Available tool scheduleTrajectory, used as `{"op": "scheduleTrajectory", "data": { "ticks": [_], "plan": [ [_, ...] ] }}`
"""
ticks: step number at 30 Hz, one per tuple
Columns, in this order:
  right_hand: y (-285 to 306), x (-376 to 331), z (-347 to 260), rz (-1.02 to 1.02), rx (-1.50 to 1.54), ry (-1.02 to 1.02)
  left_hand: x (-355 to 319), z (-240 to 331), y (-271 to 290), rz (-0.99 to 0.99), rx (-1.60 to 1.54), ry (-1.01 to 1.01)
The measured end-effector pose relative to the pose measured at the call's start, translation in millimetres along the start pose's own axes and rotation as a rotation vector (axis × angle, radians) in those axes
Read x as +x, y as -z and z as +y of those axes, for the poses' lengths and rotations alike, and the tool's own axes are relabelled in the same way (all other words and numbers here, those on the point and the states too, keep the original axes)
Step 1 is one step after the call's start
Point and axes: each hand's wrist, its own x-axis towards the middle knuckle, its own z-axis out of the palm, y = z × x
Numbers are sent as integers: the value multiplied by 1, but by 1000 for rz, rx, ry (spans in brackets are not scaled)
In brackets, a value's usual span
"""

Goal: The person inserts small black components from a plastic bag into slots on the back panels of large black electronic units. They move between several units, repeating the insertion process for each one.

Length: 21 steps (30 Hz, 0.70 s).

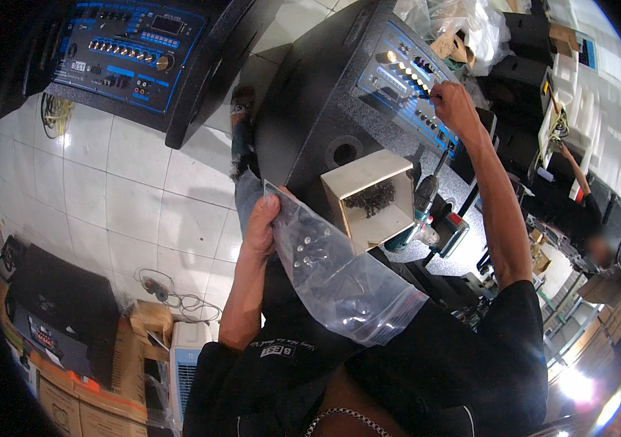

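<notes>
My left hand (pixel 261 224) pinches the edge of a clear plastic zip bag (pixel 347 280), which hangs tilted across my front with several small round pieces inside. At the upper right, my right hand (pixel 453 108) is closed at the blue-edged control panel (pixel 380 73) of a black speaker cabinet (pixel 299 109). Its fingers are pinched by the row of gold knobs; a small dark bit shows at their tips, too small to name. Between my hands, an open cardboard box (pixel 340 191) holds a heap of small black screws (pixel 370 198). Beside it lies a cordless drill (pixel 425 200) with a long bit.
Another black speaker with a similar panel (pixel 125 51) stands at the upper left, near a coiled cable (pixel 55 116). A further black cabinet (pixel 63 306) and cardboard cartons (pixel 92 419) are at the lower left. Another person (pixel 576 211) works at the far right, near stacked boxes.
</notes>
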Motion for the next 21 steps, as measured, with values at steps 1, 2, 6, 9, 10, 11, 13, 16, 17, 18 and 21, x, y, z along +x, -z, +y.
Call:
{"op": "scheduleTrajectory", "data": {
  "ticks": [1,2,6,9,10,11,13,16,17,18,21],
  "plan": [
    [1,-1,-1,-20,-2,-16,0,0,-1,16,8,-6],
    [3,-1,-3,-40,-5,-32,0,-1,-2,32,16,-11],
    [6,1,-10,-81,-12,-145,1,0,0,7,36,-5],
    [1,1,-1,-67,-8,-163,0,3,-1,7,58,7],
    [1,0,0,-54,4,-140,0,3,-1,23,68,12],
    [1,0,0,-42,17,-117,-1,3,-2,39,77,17],
    [2,-6,-4,29,99,-122,-1,1,-1,32,69,4],
    [2,-9,0,93,98,-59,0,2,-1,37,71,-1],
    [2,-9,1,107,77,-26,0,2,-1,41,74,0],
    [2,-10,1,110,83,-24,0,2,-1,43,77,-3],
    [3,-8,-2,105,84,-61,0,3,1,26,69,8]
  ]
}}
